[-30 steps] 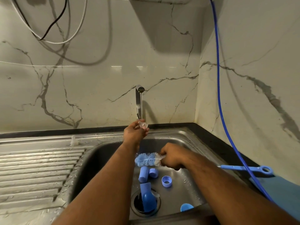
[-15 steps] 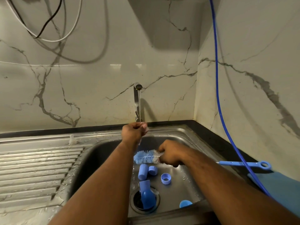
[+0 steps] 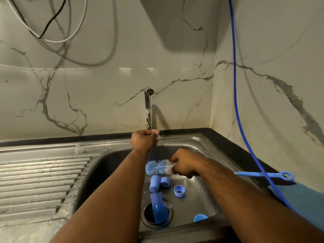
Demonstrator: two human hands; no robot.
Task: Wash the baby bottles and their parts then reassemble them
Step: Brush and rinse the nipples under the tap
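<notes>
Water [image 3: 150, 113] falls in a thin stream from the tap [image 3: 147, 109] on the far wall onto the left hand [image 3: 144, 140], raised at the far edge of the sink [image 3: 196, 140]. Its fingers are curled round a small clear part [image 3: 158, 136]. Only a pale, see-through edge shows past the fingertips, so its shape cannot be told. The right hand [image 3: 184, 163], nearer and further right over the basin, grips the bottle brush [image 3: 157, 167] just behind the bristles. The bristle head is blue, turning white next to the hand, and points left. The thin blue handle runs right across the sink's rim and ends in a ring.

On the basin floor below the brush lie blue plastic parts. A tall cap [image 3: 154, 184] lies on its side with a smaller cap [image 3: 165, 181] right beside it, and an open ring [image 3: 179, 190] sits near them to the right. A larger blue piece [image 3: 158, 210] rests in the drain hole, and a blue disc [image 3: 199, 217] shows at the near wall.

Left of the basin is the wet, ribbed drainboard [image 3: 35, 181]. A blue hose [image 3: 235, 102] hangs down the right wall towards a blue cloth [image 3: 308, 200].
</notes>
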